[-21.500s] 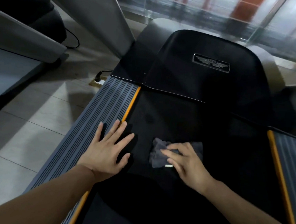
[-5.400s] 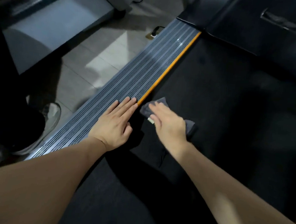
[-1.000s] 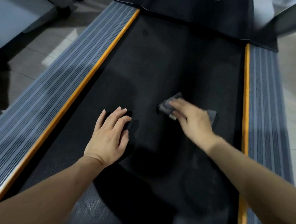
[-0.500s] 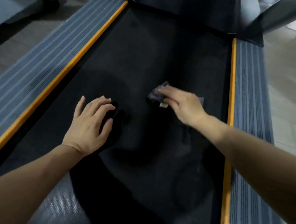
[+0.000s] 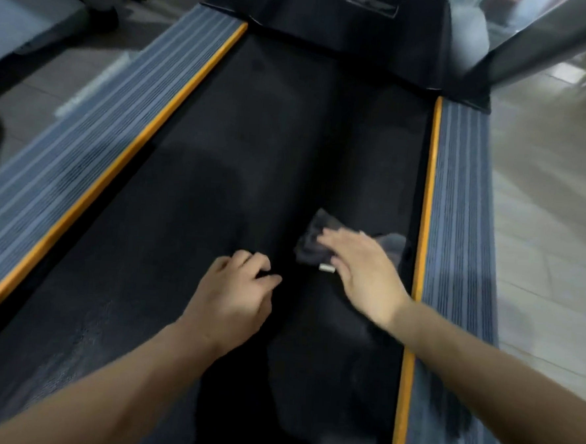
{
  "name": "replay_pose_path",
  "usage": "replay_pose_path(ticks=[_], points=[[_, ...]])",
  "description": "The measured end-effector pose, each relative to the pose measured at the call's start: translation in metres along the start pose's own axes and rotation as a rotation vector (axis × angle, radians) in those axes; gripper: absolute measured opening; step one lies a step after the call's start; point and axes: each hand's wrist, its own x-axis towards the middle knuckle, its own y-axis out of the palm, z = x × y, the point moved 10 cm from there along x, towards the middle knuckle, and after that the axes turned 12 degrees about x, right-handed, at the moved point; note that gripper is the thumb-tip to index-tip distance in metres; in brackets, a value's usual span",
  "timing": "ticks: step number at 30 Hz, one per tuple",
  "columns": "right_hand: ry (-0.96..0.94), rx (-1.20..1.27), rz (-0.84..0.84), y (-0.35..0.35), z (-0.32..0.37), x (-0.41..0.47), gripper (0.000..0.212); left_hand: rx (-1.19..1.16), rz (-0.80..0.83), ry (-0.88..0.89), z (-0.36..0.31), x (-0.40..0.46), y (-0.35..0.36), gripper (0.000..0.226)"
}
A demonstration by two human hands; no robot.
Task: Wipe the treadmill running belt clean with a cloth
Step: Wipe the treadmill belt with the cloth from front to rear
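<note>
Running belt (image 5: 253,171): black, matte, lies flat, runs from 6 o'clock up toward 12 w/ slight lean. Faint dusty sheen at approx 7 o'clock, lower left part.

Cloth (image 5: 312,245): dark grey, small, crumpled, w/ pale tag at its near edge. Sits flat on belt at approx 3 o'clock of belt centre, close to belt's right edge, partly covered.

Much of the grey cloth (image 5: 312,245) is covered by the right hand (image 5: 364,274) — only its left part and a corner beyond the knuckles are seen. The curled fingertips of the left hand (image 5: 232,295) are tucked out of sight, and the running belt (image 5: 219,169) is cut off at the bottom edge. The emblem on the motor cover (image 5: 367,1) is clipped by the top edge — its lettering cannot be read.
</note>
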Motion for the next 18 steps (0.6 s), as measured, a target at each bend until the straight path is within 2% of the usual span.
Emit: replay_pose_path(ticks=[2, 4, 7, 10, 14, 16, 18], points=[[0.117, -0.019, -0.015, -0.007, -0.006, -0.030, 0.051, 0.069, 0.128, -0.023, -0.010, -0.002, 0.005, 0.039], [0.245, 0.011, -0.055, -0.007, -0.022, -0.040, 0.051, 0.113, 0.258, -0.012, -0.019, -0.004, 0.014, 0.060], [0.288, 0.076, -0.081, -0.005, -0.042, -0.013, 0.046, 0.126, 0.412, -0.034, -0.023, -0.001, 0.026, 0.083], [0.244, 0.058, -0.167, -0.020, -0.070, 0.049, 0.047, 0.031, 0.481, -0.094, -0.018, 0.006, 0.037, 0.090], [0.241, -0.182, -0.070, -0.045, -0.117, 0.140, 0.042, 0.011, 0.571, -0.115, -0.018, 0.008, 0.050, 0.093], [0.278, -0.207, -0.183, -0.070, -0.138, 0.153, 0.040, -0.004, 0.574, -0.129, -0.017, 0.008, 0.054, 0.092], [0.302, -0.274, -0.193, -0.072, -0.136, 0.140, 0.035, -0.015, 0.562, -0.139, -0.017, 0.008, 0.055, 0.092]])
